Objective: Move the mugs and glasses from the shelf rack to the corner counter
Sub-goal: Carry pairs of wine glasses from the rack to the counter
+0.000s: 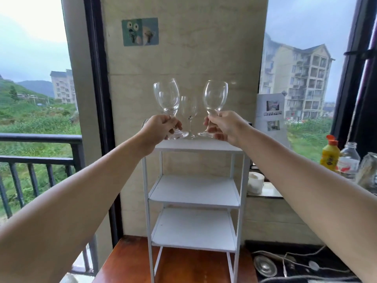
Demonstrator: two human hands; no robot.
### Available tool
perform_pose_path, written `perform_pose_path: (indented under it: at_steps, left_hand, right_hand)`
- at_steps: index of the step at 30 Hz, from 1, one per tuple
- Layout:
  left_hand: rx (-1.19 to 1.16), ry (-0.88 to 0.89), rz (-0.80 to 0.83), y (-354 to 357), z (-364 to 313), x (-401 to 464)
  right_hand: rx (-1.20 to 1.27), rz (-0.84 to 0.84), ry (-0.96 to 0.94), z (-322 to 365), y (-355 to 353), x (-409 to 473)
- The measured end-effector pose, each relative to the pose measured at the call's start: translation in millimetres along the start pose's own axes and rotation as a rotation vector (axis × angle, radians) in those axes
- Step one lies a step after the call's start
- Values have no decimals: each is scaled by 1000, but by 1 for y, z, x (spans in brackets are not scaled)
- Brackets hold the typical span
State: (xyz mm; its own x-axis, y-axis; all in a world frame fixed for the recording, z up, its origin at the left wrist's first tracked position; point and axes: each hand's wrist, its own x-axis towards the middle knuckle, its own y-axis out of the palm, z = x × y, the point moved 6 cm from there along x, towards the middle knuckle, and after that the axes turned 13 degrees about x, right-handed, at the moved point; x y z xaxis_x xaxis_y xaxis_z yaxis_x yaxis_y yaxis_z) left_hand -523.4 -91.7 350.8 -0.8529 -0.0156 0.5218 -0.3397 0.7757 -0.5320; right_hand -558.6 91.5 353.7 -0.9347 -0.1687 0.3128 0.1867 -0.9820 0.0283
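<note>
Left hand (161, 127) and right hand (222, 125) each grip a clear stemmed wine glass (166, 99) (215, 98) above the white metal shelf rack (195, 148); third glass (189, 111) stands between.

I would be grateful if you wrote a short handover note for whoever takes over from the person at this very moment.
Left hand: closed on the stem of the left wine glass.
Right hand: closed on the stem of the right wine glass.
Both glasses are at the top shelf of the white rack; whether their bases are lifted clear is unclear.
A third wine glass stands between them on the top shelf.
Lower shelves are bare.
Left: carry both to the counter, then fetch the third.
</note>
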Motion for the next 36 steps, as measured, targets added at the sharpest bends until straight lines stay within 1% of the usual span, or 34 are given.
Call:
perform_pose_path:
  at_steps: [4, 7, 11, 14, 17, 19, 21, 22, 23, 27, 28, 33, 36]
  left_hand:
    - [-30, 30, 48, -2, -20, -29]
    - [-85, 34, 107, 3, -33, -63]
    - [-156, -13, 196, 23, -40, -119]
    - [-203, -71, 278, 51, -40, -166]
    - [-261, -124, 420, 92, -49, -216]
    - [-290, -119, 530, 126, -66, -248]
    - [-323, -121, 577, 151, -77, -268]
    - [-335, -121, 579, 156, -75, -270]
    - [-356, -100, 654, 183, -95, -290]
    - [-371, -10, 833, 258, -155, -353]
    - [-377, -4, 854, 270, -166, -365]
    - [-469, 101, 1047, 362, -280, -479]
    - [-495, 134, 1169, 402, -345, -548]
  right_hand:
    - [18, -5, 7, 6, -8, -45]
    - [40, -72, 21, 2, -19, -89]
    - [56, -180, 94, -15, -34, -153]
    - [106, -246, 161, -32, -44, -211]
    - [114, -323, 226, -46, -63, -281]
    - [129, -403, 250, -51, -83, -327]
    - [127, -466, 268, -58, -99, -360]
    - [134, -468, 289, -62, -97, -367]
    - [133, -541, 296, -60, -120, -400]
    - [129, -758, 297, -58, -184, -500]
    - [132, -793, 300, -59, -194, -519]
    - [47, -1061, 338, -41, -274, -676]
    - [10, -1166, 369, -30, -311, -763]
